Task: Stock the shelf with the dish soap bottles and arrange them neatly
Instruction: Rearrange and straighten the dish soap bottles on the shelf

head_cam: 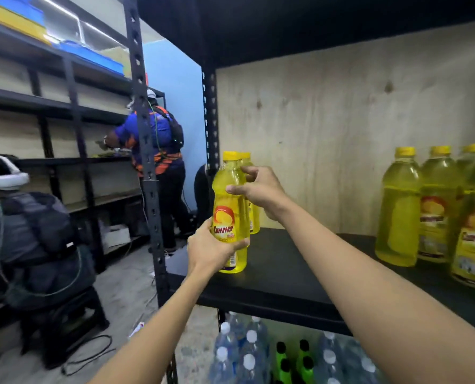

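Note:
A yellow dish soap bottle (229, 200) with a red label stands at the left front of the black shelf board (294, 270). My left hand (211, 248) is wrapped around its lower half. My right hand (258, 192) holds the upper part, its fingers also touching a second yellow bottle (254, 214) standing just behind. Several more yellow bottles (436, 206) stand in a group at the right end of the same shelf.
A black perforated upright (147, 162) frames the shelf's left side. Water bottles (242, 353) and green bottles (285, 364) sit below. One person (158, 151) stands at shelving further back; another person (31, 234) sits at the left. Cables lie on the floor.

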Tool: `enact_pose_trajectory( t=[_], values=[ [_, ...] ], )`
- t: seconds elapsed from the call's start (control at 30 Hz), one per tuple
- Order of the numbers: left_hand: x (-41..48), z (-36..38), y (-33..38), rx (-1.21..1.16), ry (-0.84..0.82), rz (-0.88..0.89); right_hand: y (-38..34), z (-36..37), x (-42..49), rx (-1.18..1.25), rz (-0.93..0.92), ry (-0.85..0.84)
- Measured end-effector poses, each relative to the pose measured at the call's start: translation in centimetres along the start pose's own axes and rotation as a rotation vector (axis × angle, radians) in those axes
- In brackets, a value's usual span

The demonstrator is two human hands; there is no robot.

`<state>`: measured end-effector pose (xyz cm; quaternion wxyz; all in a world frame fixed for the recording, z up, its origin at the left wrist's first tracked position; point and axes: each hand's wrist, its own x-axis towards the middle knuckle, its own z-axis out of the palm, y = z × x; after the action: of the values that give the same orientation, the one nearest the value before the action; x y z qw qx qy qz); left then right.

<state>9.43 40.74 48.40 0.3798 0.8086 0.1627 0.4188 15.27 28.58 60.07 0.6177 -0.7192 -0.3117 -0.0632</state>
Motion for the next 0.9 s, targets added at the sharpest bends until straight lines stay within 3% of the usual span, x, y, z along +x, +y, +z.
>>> enact_pose_trajectory(
  t=[0.43, 0.5, 0.6, 0.67, 0.7, 0.8, 0.9],
  values=[
    [0.0, -1.3, -1.4, 0.1, -0.033, 0.04, 0.3, 0.7, -0.2, -0.122, -0.031, -0.068],
    [-0.9, -1.1, -0.7, 0.194, 0.152, 0.161, 0.3, -1.6, -0.9, -0.149, -0.002, -0.045],
    [-2.3, 0.6, 1.6, 0.145, 0.369, 0.578, 1.0, -7.7, -2.0, -0.316, -0.032, 0.237],
    [-3.3, 3.2, 4.5, 0.073, 0.266, 0.744, 1.3, -12.3, -2.5, -0.512, -0.068, 0.467],
    [-3.8, 4.7, 6.3, 0.058, 0.153, 0.746, 1.4, -14.5, -2.5, -0.59, -0.06, 0.565],
    [-4.5, 10.2, 11.7, -0.133, -0.254, 0.522, 2.1, -19.9, -2.2, -0.712, 0.053, 0.813],
    [-4.0, 16.0, 14.8, -0.299, -0.53, 0.288, 3.4, -23.3, -1.8, -0.724, 0.199, 0.885]
  ],
)
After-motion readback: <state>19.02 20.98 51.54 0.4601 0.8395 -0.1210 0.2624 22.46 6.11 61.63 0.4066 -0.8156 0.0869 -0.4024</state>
